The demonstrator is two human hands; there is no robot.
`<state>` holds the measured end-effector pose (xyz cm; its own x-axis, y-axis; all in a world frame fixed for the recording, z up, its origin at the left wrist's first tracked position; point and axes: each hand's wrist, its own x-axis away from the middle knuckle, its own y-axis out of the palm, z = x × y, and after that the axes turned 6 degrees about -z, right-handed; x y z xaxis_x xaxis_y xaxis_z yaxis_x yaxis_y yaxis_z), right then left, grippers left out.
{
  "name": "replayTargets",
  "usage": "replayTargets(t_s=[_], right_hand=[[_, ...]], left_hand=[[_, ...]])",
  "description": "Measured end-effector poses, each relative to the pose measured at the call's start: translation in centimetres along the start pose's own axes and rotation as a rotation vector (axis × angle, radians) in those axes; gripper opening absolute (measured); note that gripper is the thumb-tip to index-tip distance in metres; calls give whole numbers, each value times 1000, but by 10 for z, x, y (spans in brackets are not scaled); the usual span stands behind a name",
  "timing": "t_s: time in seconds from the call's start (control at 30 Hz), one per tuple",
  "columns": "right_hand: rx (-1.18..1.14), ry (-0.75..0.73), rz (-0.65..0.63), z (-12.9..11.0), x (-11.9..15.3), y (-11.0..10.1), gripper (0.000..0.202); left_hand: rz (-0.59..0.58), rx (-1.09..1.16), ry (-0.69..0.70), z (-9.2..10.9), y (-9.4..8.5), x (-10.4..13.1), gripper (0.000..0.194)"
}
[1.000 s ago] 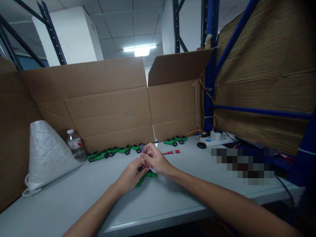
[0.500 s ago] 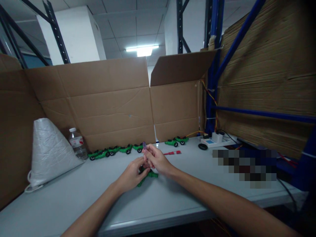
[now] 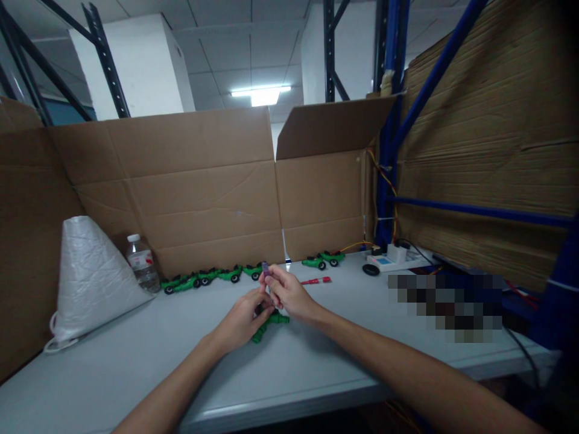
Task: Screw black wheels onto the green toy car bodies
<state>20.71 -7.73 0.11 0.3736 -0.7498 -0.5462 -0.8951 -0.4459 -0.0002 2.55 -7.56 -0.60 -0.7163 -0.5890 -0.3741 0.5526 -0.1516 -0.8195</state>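
Green and partly hidden, one toy piece [image 3: 263, 331] lies right under the two hands, its lower end poking out below the fingers, over the table [image 3: 316, 355]. The left hand [image 3: 242, 316] pinches its upper part between thumb and fingers. Just above, the right hand [image 3: 289, 295] pinches one small purple handle [image 3: 265, 267], held upright; its lower end is hidden. The hands meet at the fingertips.

Behind them, along the cardboard [image 3: 208, 205], green toy cars [image 3: 230, 274] stand in a row, seemingly five, overlapping at the left end. Two more cars [image 3: 314, 262] sit to the right, near one red screwdriver [image 3: 316, 281]. One bottle [image 3: 143, 265] stands beside one silvery bag [image 3: 93, 283].
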Motion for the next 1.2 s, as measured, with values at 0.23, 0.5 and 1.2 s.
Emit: replayTargets(t_s=[0.23, 0.5, 1.2], right_hand=[[-48, 3, 0, 6, 1, -1, 42], [-9, -31, -11, 4, 1, 0, 34], [-3, 47, -80, 7, -1, -6, 44]], left_hand=[[-30, 4, -1, 5, -3, -2, 13], [17, -5, 4, 0, 0, 0, 12], [-8, 55, 17, 0, -1, 0, 16]])
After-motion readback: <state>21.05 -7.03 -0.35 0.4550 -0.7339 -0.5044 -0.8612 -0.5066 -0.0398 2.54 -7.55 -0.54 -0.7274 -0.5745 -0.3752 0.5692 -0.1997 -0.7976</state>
